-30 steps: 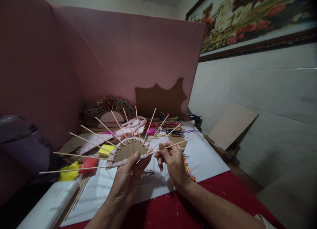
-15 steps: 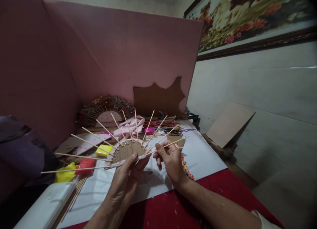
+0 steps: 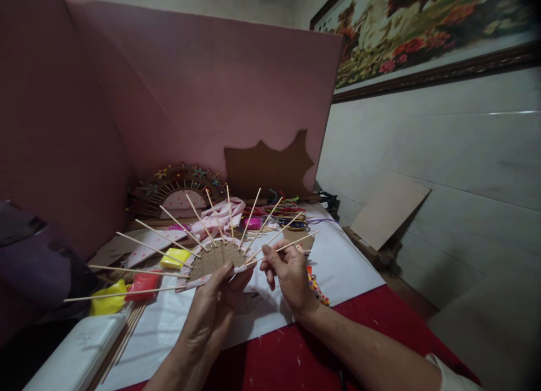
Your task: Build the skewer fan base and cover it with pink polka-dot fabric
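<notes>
My left hand (image 3: 217,301) grips the lower edge of a cardboard half-disc (image 3: 217,261), thumb on its brown face. Pale spotted fabric wraps its rim, and several thin wooden sticks fan outward from its curved edge. At the right end of the fan, my right hand (image 3: 287,272) pinches a wooden stick (image 3: 298,241) between thumb and fingers. That stick's inner end lies at the half-disc's right corner; whether it is fixed there I cannot tell. Both hands hold the piece above the white paper (image 3: 338,261).
A similar decorated fan (image 3: 183,199) stands at the back left. Yellow (image 3: 175,258) and red (image 3: 146,284) packets, a white case (image 3: 76,351) and loose sticks (image 3: 129,329) lie left. Scissors (image 3: 293,222) lie behind my right hand. A cardboard offcut (image 3: 266,168) leans on the pink partition.
The view has shifted slightly, and the half-disc's left side sits a little lower. Both hands keep the same grips.
</notes>
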`<state>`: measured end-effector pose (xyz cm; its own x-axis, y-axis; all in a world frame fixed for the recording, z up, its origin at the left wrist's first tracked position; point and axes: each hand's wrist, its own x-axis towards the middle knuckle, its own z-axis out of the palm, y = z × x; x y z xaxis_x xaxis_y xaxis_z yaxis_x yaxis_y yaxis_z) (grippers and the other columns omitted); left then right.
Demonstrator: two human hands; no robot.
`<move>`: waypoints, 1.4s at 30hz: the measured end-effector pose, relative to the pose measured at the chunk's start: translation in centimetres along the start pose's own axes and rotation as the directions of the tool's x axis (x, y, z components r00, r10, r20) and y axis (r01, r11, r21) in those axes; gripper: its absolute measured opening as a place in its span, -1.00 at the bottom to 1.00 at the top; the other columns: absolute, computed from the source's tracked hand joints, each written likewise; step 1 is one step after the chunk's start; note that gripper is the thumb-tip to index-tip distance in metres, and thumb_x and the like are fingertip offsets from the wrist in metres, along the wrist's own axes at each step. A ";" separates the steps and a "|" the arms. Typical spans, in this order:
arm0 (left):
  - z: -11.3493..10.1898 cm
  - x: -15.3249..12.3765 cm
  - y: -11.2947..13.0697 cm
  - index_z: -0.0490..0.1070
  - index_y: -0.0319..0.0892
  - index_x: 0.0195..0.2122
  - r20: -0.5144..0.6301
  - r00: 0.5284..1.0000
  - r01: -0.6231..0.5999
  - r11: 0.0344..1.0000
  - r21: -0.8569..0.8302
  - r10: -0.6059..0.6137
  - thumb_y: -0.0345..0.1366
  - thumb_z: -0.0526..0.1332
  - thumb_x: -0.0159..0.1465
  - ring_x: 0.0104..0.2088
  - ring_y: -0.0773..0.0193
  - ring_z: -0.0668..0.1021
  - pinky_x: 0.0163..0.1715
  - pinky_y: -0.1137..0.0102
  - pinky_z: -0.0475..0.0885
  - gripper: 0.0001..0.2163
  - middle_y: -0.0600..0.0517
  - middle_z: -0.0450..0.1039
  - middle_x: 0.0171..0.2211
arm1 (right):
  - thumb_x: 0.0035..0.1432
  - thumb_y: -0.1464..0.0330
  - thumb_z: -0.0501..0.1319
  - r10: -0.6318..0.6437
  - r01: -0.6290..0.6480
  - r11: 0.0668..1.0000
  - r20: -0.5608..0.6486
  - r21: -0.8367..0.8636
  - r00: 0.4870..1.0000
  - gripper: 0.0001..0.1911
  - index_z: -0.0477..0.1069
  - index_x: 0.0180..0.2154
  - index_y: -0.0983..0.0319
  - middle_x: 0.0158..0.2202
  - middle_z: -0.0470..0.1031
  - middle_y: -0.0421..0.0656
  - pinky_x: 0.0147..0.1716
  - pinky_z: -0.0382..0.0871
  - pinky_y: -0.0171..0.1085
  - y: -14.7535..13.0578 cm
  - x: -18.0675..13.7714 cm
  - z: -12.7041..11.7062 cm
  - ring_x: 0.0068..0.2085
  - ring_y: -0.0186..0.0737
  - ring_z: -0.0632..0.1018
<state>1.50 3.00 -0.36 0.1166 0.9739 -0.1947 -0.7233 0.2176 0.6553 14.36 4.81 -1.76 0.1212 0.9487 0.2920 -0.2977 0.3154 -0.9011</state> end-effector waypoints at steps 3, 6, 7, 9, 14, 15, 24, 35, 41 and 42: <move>0.0 -0.1 0.0 0.49 -0.34 -0.58 -0.004 1.000 -0.012 1.000 0.005 0.012 -0.46 0.21 0.06 -0.26 0.14 0.57 -0.06 0.34 0.36 -0.88 -0.21 0.56 -0.39 | 0.07 0.22 0.21 -0.007 0.007 1.000 0.000 -0.006 1.000 -0.73 0.18 -0.47 0.23 -0.66 0.39 -0.32 -0.83 0.02 -0.50 0.0 0.0 0.0 -0.77 -0.52 0.24; 0.0 -0.2 -0.1 0.48 -0.34 -0.59 -0.010 1.000 -0.020 1.000 0.012 0.020 -0.45 0.21 0.08 -0.28 0.15 0.58 -0.06 0.35 0.36 -0.86 -0.20 0.56 -0.41 | 0.07 0.22 0.21 -0.003 0.003 1.000 0.000 -0.005 1.000 -0.72 0.17 -0.48 0.23 -0.67 0.37 -0.33 -0.83 0.01 -0.50 0.0 0.0 0.0 -0.78 -0.52 0.23; 0.0 -0.1 -0.1 0.48 -0.34 -0.59 -0.014 1.000 -0.022 1.000 0.012 0.022 -0.44 0.21 0.08 -0.28 0.15 0.58 -0.06 0.35 0.36 -0.86 -0.20 0.56 -0.41 | 0.07 0.23 0.21 -0.002 0.002 1.000 -0.002 -0.007 1.000 -0.72 0.17 -0.48 0.23 -0.67 0.37 -0.33 -0.83 0.01 -0.50 0.0 0.0 -0.1 -0.78 -0.52 0.23; 0.0 -0.1 -0.1 0.49 -0.34 -0.59 -0.020 1.000 -0.024 1.000 0.013 0.024 -0.45 0.21 0.07 -0.28 0.14 0.58 -0.06 0.35 0.36 -0.87 -0.20 0.56 -0.41 | 0.08 0.23 0.21 -0.006 0.006 1.000 -0.003 -0.013 1.000 -0.73 0.17 -0.48 0.23 -0.67 0.36 -0.33 -0.83 0.00 -0.50 0.0 0.0 -0.1 -0.79 -0.53 0.23; 0.0 0.0 -0.2 0.48 -0.34 -0.59 -0.008 1.000 -0.022 1.000 0.010 0.022 -0.44 0.22 0.06 -0.29 0.13 0.58 -0.08 0.35 0.38 -0.88 -0.21 0.56 -0.40 | 0.08 0.23 0.20 -0.004 0.004 1.000 0.005 -0.008 1.000 -0.72 0.16 -0.49 0.23 -0.68 0.36 -0.33 -0.84 -0.02 -0.50 0.1 0.1 -0.1 -0.79 -0.54 0.22; 0.0 0.0 -0.2 0.49 -0.34 -0.59 -0.007 1.000 -0.023 1.000 0.006 0.023 -0.44 0.22 0.06 -0.28 0.13 0.58 -0.08 0.35 0.37 -0.88 -0.21 0.56 -0.40 | 0.08 0.23 0.20 -0.002 0.002 1.000 0.007 -0.006 1.000 -0.72 0.16 -0.49 0.23 -0.68 0.37 -0.33 -0.84 -0.02 -0.50 0.1 0.2 -0.1 -0.80 -0.53 0.23; 0.1 -0.1 -0.1 0.48 -0.35 -0.56 -0.067 0.997 -0.043 0.999 0.008 0.043 -0.51 0.19 0.06 -0.26 0.09 0.57 -0.10 0.28 0.40 -0.89 -0.20 0.56 -0.39 | 0.09 0.21 0.19 0.019 -0.019 1.000 -0.001 0.002 1.000 -0.71 0.15 -0.48 0.23 -0.68 0.38 -0.34 -0.85 -0.02 -0.52 0.2 0.1 0.0 -0.80 -0.54 0.22; 0.6 -0.2 -0.2 0.48 -0.39 -0.52 -0.104 0.995 -0.009 0.999 0.030 0.012 -0.53 0.14 0.11 -0.24 0.13 0.57 -0.12 0.33 0.42 -0.85 -0.23 0.55 -0.36 | 0.08 0.19 0.19 0.046 -0.043 0.998 -0.044 0.053 0.998 -0.69 0.12 -0.46 0.22 -0.71 0.33 -0.38 -0.87 -0.04 -0.53 0.2 -0.1 0.2 -0.82 -0.55 0.19; 0.5 0.0 -0.5 0.49 -0.43 -0.45 -0.194 0.981 0.018 0.998 0.060 -0.006 -0.56 0.13 0.12 -0.24 0.13 0.56 -0.18 0.38 0.45 -0.86 -0.26 0.54 -0.32 | 0.07 0.20 0.20 0.041 -0.040 0.999 -0.036 0.024 0.998 -0.69 0.13 -0.49 0.23 -0.71 0.34 -0.36 -0.86 -0.05 -0.53 0.5 0.0 0.1 -0.81 -0.56 0.19; 0.5 0.0 -0.5 0.49 -0.45 -0.44 -0.202 0.979 0.017 0.998 0.065 -0.004 -0.57 0.13 0.11 -0.25 0.13 0.56 -0.19 0.40 0.46 -0.86 -0.26 0.54 -0.32 | 0.07 0.19 0.20 0.045 -0.045 0.999 -0.036 0.021 0.998 -0.69 0.13 -0.49 0.23 -0.71 0.35 -0.36 -0.86 -0.05 -0.53 0.5 0.0 0.1 -0.81 -0.56 0.19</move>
<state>2.19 2.96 -0.37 -0.0204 0.9401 -0.3404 -0.6753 0.2381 0.6980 14.11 4.95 -2.15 0.1420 0.9606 0.2390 -0.3222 0.2732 -0.9064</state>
